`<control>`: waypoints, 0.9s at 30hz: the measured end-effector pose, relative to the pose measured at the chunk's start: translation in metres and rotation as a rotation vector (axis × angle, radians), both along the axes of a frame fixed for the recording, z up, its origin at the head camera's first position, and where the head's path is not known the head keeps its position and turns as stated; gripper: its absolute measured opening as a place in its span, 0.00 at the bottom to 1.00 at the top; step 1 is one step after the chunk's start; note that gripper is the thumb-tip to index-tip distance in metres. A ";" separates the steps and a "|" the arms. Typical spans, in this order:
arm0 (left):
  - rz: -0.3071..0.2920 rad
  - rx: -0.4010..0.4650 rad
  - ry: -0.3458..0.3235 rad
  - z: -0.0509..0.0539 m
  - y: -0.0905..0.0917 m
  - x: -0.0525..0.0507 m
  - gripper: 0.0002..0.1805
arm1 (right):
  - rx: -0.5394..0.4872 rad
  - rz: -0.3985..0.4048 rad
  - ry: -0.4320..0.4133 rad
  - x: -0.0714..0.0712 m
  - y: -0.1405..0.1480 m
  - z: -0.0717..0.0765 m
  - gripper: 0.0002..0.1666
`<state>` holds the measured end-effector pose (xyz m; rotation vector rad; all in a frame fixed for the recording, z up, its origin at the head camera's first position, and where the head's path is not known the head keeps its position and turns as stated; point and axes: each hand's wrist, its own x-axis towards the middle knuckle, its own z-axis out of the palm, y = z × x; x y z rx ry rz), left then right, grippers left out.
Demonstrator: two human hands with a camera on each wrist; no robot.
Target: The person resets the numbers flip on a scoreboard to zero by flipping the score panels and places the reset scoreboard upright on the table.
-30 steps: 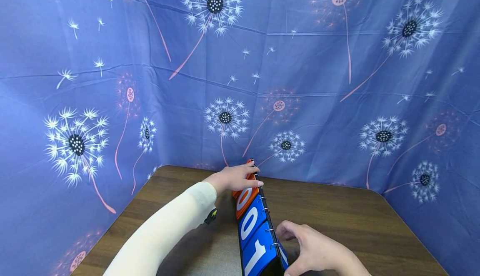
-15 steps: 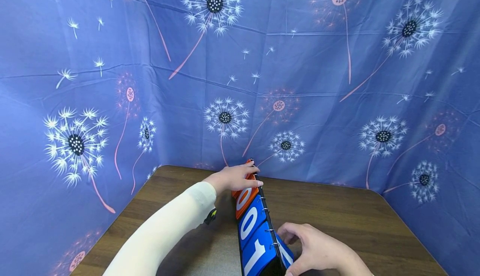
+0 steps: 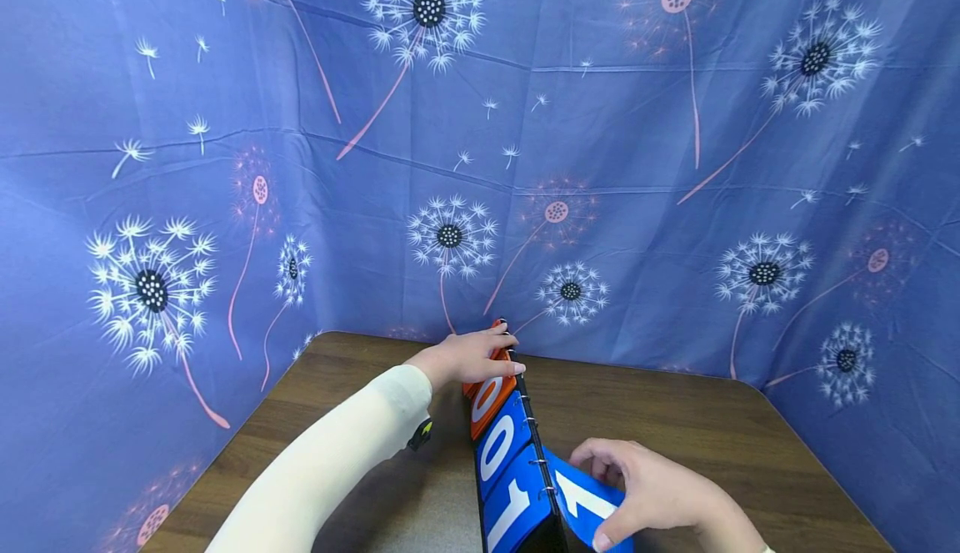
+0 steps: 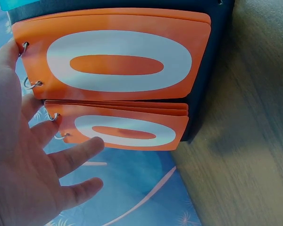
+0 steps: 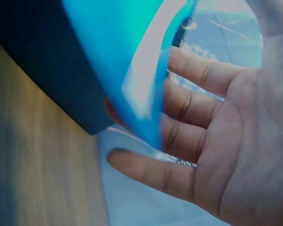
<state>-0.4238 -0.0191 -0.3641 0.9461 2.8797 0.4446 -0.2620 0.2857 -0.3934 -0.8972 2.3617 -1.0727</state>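
Note:
A tabletop flip scoreboard (image 3: 536, 428) stands like a tent on the table, with number cards on rings along its top ridge. My left hand (image 3: 468, 357) rests over the ridge at its far, orange end. In the left wrist view its fingers are spread beside two orange cards (image 4: 179, 84) reading 0. My right hand (image 3: 663, 490) holds a blue card (image 3: 581, 499) with a white 1, lifted away from the right face. That card (image 5: 141, 80) is blurred in the right wrist view, with fingers behind it. On the left face, blue cards (image 3: 504, 474) read 0 and 1.
The scoreboard stands on a brown wood-grain table (image 3: 675, 411). A blue curtain (image 3: 622, 161) with dandelion prints hangs behind and beside the table. A dark device with a yellow mark (image 3: 422, 434) sits at the left wrist.
My right hand has moved to the right, drawing the blue 1 card outward so that more of its face shows. The left hand stays on the scoreboard.

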 end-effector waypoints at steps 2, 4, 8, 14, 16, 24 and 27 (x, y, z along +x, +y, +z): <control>0.000 0.003 -0.002 0.000 0.000 0.001 0.42 | -0.052 0.018 -0.049 -0.001 0.005 0.004 0.26; -0.002 0.005 -0.004 0.001 0.000 0.001 0.42 | -0.120 0.063 -0.073 -0.002 0.010 0.006 0.20; -0.002 0.012 -0.013 0.001 -0.001 0.000 0.41 | -0.236 0.139 -0.064 -0.004 0.022 0.010 0.15; 0.002 0.013 -0.010 -0.001 -0.001 -0.001 0.41 | -0.311 0.098 -0.073 -0.002 0.035 0.021 0.18; 0.004 0.012 -0.007 -0.002 -0.001 -0.001 0.41 | -0.370 0.101 -0.129 -0.001 0.037 0.023 0.21; 0.004 0.013 -0.005 -0.002 0.000 -0.002 0.41 | -0.587 0.254 -0.200 0.001 0.034 0.024 0.28; 0.008 0.021 -0.011 -0.003 0.000 -0.002 0.41 | -0.616 0.308 -0.171 0.001 0.030 0.024 0.36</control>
